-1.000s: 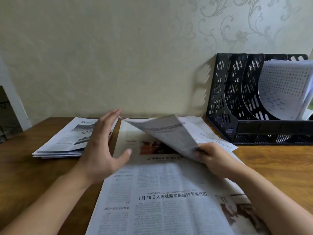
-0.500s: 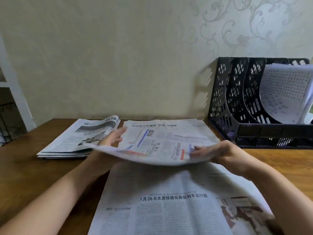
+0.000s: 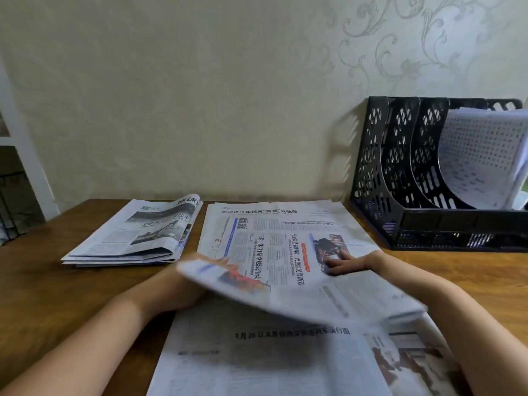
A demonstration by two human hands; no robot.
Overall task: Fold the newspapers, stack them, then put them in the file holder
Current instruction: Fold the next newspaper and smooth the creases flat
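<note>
Hands (image 3: 347, 262) two, newspaper piles (image 3: 134, 234) two

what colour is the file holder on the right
Black, with a perforated lattice pattern in its dividers; the file holder shows clearly in the head view.

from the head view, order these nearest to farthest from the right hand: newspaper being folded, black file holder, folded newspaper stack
1. Newspaper being folded: under the right hand, centre of the table.
2. Black file holder: back right, by the wall.
3. Folded newspaper stack: far left of the table.
</note>
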